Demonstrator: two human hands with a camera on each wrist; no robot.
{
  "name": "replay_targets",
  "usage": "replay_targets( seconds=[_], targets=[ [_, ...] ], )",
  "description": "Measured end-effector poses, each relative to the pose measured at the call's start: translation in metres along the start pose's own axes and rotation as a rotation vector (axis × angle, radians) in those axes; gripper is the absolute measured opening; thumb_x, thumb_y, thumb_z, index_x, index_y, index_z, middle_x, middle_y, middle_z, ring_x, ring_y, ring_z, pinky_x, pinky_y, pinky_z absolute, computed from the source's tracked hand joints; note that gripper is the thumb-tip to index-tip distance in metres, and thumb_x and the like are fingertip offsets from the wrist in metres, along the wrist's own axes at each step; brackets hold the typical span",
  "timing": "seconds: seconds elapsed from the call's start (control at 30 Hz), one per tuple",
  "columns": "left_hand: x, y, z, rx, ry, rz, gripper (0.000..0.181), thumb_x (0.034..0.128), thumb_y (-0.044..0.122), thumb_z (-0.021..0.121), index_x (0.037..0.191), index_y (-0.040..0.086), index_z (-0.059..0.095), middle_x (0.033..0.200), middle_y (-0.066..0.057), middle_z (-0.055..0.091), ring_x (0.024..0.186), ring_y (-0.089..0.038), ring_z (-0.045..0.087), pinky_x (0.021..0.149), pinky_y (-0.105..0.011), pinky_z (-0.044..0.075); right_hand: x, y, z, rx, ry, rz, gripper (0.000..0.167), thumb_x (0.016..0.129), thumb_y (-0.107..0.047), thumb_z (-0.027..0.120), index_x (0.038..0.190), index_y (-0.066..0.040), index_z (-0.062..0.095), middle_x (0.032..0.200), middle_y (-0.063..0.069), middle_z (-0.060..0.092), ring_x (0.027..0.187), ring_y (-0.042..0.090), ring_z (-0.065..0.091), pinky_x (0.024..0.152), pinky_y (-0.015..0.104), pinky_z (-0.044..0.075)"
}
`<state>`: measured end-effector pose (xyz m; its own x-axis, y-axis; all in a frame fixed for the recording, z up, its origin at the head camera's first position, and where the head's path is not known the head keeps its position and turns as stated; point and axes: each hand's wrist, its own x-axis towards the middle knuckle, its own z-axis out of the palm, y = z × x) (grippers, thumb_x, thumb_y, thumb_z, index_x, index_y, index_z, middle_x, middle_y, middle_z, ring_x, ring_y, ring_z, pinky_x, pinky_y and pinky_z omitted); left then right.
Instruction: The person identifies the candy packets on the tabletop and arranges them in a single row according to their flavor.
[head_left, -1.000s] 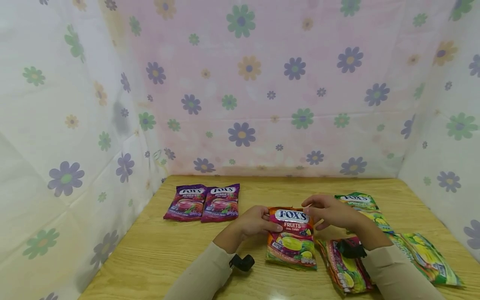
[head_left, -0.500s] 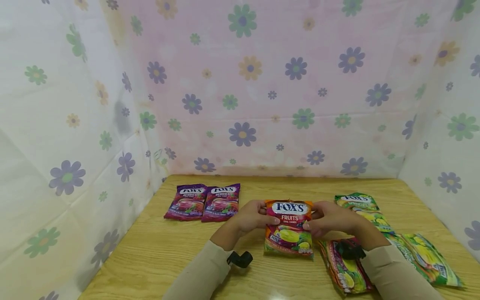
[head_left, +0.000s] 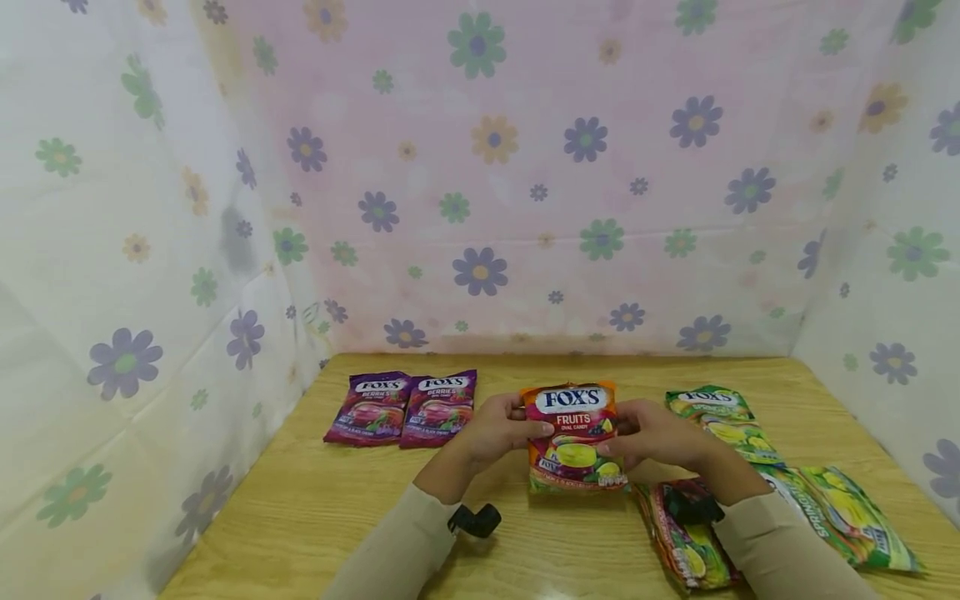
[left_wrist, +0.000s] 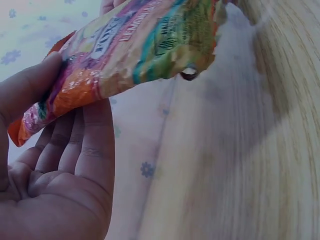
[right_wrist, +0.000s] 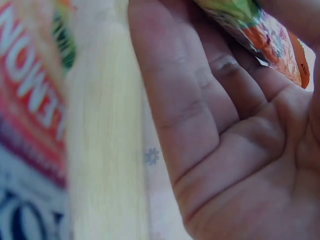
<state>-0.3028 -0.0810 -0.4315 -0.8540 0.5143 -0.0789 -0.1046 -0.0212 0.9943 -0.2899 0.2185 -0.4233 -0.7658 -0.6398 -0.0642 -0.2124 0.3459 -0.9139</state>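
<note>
"What was at the frame's lower centre?"
"An orange-and-red Fox's Fruits packet (head_left: pixel 573 442). The left hand (head_left: pixel 497 429) pinched its left edge, the right hand (head_left: pixel 660 433) its right edge."
"And farther left?"
"Two purple Berries packets (head_left: pixel 438 410) lay side by side on the wooden table (head_left: pixel 315 517)."

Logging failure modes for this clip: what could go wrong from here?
Slip: the left hand and right hand hold the glossy Fruits packet by its sides above the table, so it might drop. Bump: the black right-wrist device overlaps the red-green packet in the head view; lowering it could nudge that.
</note>
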Motion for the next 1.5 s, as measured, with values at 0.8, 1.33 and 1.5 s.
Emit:
replay_targets(
  seconds=[0.8,1.33,1.5],
  targets=[
    [-0.003,0.013,-0.012,0.018,0.135,0.131,0.041,0.0953,0.019,0.076,0.134,0.009,0.066,0.121,-0.006,0.065,0.103,-0.018,0.067,0.087,-0.028,0.060,0.017,-0.025,-0.002,0.015,0.227,-0.086,0.055,0.100,-0.031,0.070,0.146,-0.005,0.054,0.130,0.018,0.070,0.108,0.030,0.072,0.084,0.042,0.064],
    [-0.006,0.019,-0.021,0.073,0.262,0.240,0.040,0.0954,0.018,0.077,0.133,0.007,0.069,0.124,-0.013,0.067,0.104,-0.022,0.071,0.087,-0.033,0.063,0.037,-0.032,0.011,0.149,0.406,0.043,0.067,0.097,-0.039,0.073,0.150,-0.004,0.050,0.136,0.019,0.066,0.114,0.024,0.071,0.090,0.040,0.062],
    [-0.007,0.018,-0.026,0.101,0.321,0.213,0.042,0.0934,0.020,0.079,0.133,0.010,0.069,0.124,-0.012,0.069,0.106,-0.021,0.071,0.087,-0.032,0.063,0.044,-0.034,0.015,0.222,0.437,0.035,0.065,0.099,-0.031,0.072,0.151,-0.001,0.047,0.141,0.023,0.061,0.110,0.023,0.071,0.086,0.035,0.063]
  ],
)
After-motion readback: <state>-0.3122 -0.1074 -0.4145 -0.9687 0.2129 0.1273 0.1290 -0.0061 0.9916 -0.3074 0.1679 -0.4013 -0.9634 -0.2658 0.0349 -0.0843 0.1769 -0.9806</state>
